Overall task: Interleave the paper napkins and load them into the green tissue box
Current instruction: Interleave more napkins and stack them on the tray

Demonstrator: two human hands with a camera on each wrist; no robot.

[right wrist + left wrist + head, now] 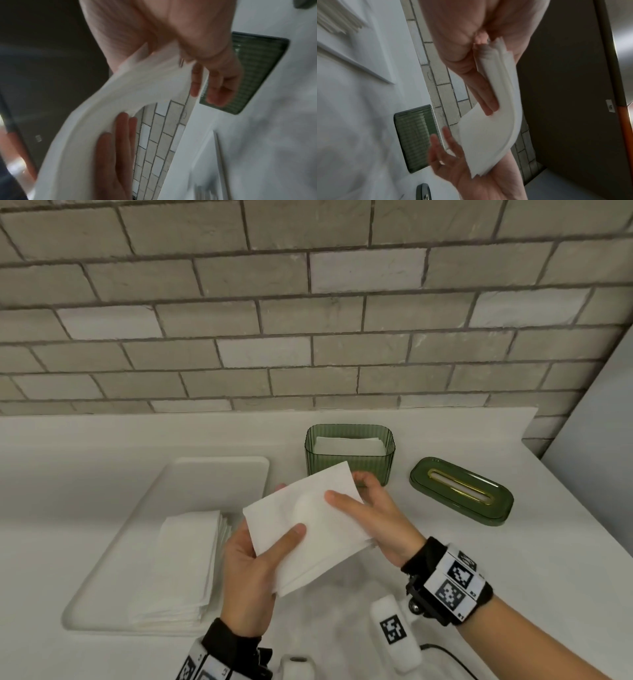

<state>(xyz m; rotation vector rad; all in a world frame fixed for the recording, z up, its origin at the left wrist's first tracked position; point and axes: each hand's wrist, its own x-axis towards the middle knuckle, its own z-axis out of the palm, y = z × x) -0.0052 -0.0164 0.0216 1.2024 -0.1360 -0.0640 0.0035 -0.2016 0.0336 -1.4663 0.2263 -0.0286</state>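
Observation:
Both hands hold a small bundle of white paper napkins point(308, 525) above the counter, in front of the green tissue box point(349, 463). My left hand point(260, 556) grips its near left corner, thumb on top. My right hand point(370, 515) grips the right edge, thumb on top and fingers beneath. The bundle point(498, 121) bows between the hands; the right wrist view shows the same curve point(120, 102). The box stands open with white napkins point(346, 445) inside. Its green lid point(462, 491) with a gold slot lies to the right.
A white tray point(212, 477) on the left carries a stack of folded napkins point(181, 566). A grey brick wall point(308, 302) backs the white counter point(548, 542). A white device with a black marker point(394, 628) and a cable lies near the front edge.

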